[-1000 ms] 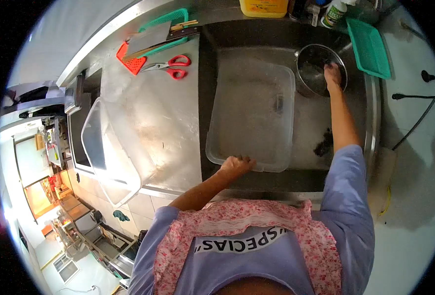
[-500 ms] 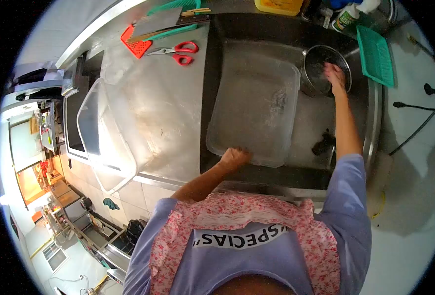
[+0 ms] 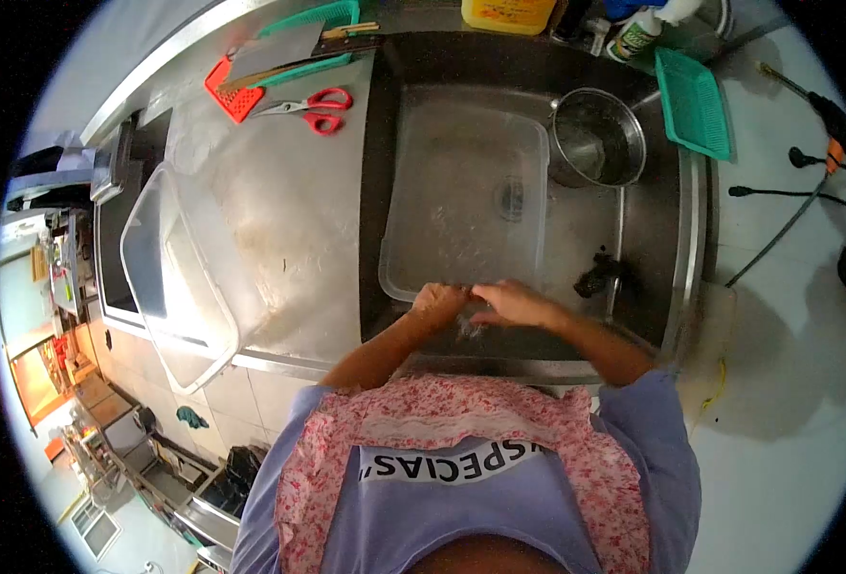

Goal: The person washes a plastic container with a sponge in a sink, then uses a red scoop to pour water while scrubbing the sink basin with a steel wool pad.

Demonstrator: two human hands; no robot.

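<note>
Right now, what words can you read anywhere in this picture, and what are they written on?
"SPECIAS", upside down, in quote marks, on the white band of the person's lilac shirt; its end is hidden under the floral apron.
Yellow bottle behind the sink: no readable label.
Spray bottle: label too small and blurred to read.
Nothing else carries writing that can be read.
</note>
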